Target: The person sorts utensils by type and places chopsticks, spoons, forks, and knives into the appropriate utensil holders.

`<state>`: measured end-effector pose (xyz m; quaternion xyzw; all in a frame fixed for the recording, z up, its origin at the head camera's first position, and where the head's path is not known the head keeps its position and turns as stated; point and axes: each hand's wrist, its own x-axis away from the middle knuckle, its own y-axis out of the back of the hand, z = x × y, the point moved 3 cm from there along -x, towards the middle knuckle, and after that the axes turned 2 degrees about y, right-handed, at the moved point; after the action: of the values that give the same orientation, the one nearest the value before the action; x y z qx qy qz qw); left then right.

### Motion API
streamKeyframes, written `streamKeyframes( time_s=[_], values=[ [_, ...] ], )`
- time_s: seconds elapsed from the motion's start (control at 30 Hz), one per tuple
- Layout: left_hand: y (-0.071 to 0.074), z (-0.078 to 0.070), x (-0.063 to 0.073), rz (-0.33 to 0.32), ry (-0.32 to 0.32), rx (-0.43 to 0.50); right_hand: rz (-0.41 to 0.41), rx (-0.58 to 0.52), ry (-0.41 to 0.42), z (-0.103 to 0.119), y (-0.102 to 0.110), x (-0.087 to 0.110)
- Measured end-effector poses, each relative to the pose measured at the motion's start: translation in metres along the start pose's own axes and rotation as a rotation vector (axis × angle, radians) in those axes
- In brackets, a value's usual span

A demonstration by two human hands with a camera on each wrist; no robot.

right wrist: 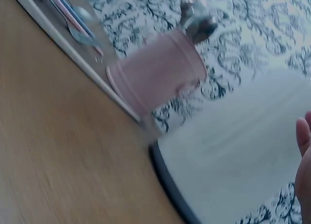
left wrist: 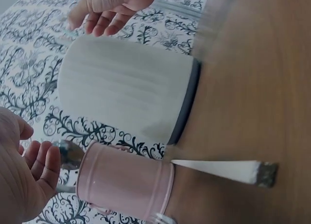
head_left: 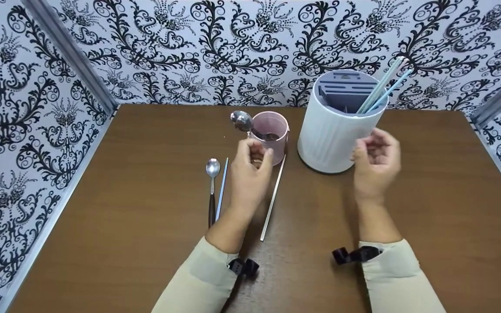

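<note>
My left hand [head_left: 252, 178] hovers just in front of a small pink bucket [head_left: 278, 150], its fingers loosely bent with nothing between them. Spoons stand in that bucket, and one shiny spoon bowl [head_left: 242, 121] leans out over the left rim. On the other side, my right hand [head_left: 376, 163] is held in the air by the right front of a white utensil holder [head_left: 331, 139], loosely curled and holding nothing. Several pale green and blue chopsticks [head_left: 383, 89] stick up from the holder's right side. In the left wrist view both hands appear apart from the containers.
Left of my left forearm lie a dark-handled spoon [head_left: 212, 169] and a blue chopstick [head_left: 222, 189]. A pale chopstick [head_left: 273, 198] lies between the forearms, its far end near the bucket. Slots [head_left: 348, 84] mark the holder's top. Patterned wall panels [head_left: 181, 52] border the brown table [head_left: 124, 208].
</note>
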<state>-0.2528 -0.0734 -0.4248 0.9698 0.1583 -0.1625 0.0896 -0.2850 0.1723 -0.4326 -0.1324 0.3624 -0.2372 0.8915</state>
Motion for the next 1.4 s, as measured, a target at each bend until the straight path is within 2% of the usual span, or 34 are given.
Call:
streamKeyframes(
  time_s=[0.1, 0.27, 0.37, 0.47, 0.63, 0.8, 1.07, 1.4],
  values=[
    [-0.005, 0.002, 0.005, 0.056, -0.023, -0.08, -0.07, -0.004, -0.024, -0.012, 0.01, -0.005],
    [-0.016, 0.014, 0.01, 0.184, -0.04, -0.343, -0.114, 0.074, -0.074, -0.037, 0.028, -0.006],
    [-0.02, 0.021, 0.012, 0.246, -0.039, -0.49, -0.08, 0.096, -0.132, -0.051, 0.037, -0.005],
    [-0.022, 0.027, 0.011, 0.297, -0.005, -0.574, -0.005, 0.117, -0.2, -0.062, 0.043, -0.004],
    [-0.023, 0.036, 0.011, 0.394, 0.089, -0.652, 0.132, 0.146, -0.268, -0.074, 0.046, -0.004],
    [-0.023, 0.045, 0.015, 0.48, 0.132, -0.727, 0.21, 0.177, -0.318, -0.077, 0.046, -0.005],
    [-0.022, 0.051, 0.02, 0.564, 0.134, -0.823, 0.248, 0.186, -0.355, -0.083, 0.047, -0.006],
    [-0.019, 0.049, 0.022, 0.622, 0.118, -0.808, 0.27, 0.197, -0.364, -0.087, 0.045, -0.009]
  ],
)
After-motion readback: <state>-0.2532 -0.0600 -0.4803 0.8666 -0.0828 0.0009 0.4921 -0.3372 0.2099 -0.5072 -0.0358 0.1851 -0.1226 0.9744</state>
